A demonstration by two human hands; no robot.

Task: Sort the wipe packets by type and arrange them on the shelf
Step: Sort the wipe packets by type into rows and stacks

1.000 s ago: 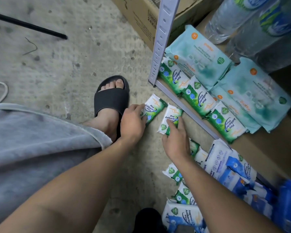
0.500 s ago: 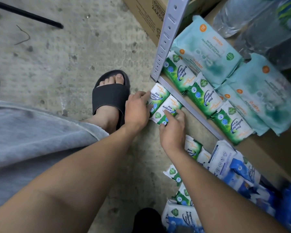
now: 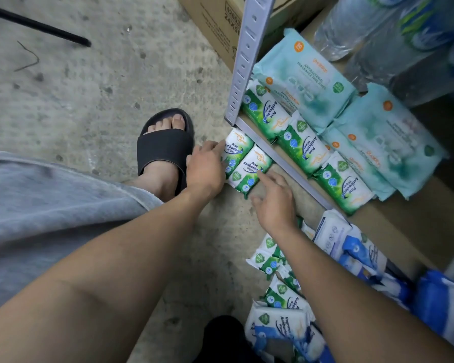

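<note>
**Two pine packets on the floor beside the shelf rail**

Head view: two small green-and-white pine wipe packets (image 3: 250, 171) lie side by side on the concrete floor (image 3: 110, 95), just beside the grey metal shelf rail (image 3: 286, 163). The left hand (image 3: 205, 174) lays loose fingers against the farther packet's edge; its thumb is hidden. The right hand (image 3: 273, 203) is released, fingers spread, index tip touching the nearer packet. The right forearm covers part of a heap of green packets (image 3: 268, 263). The blue-and-white packets (image 3: 359, 258) near the frame's edge are blurred.
</note>
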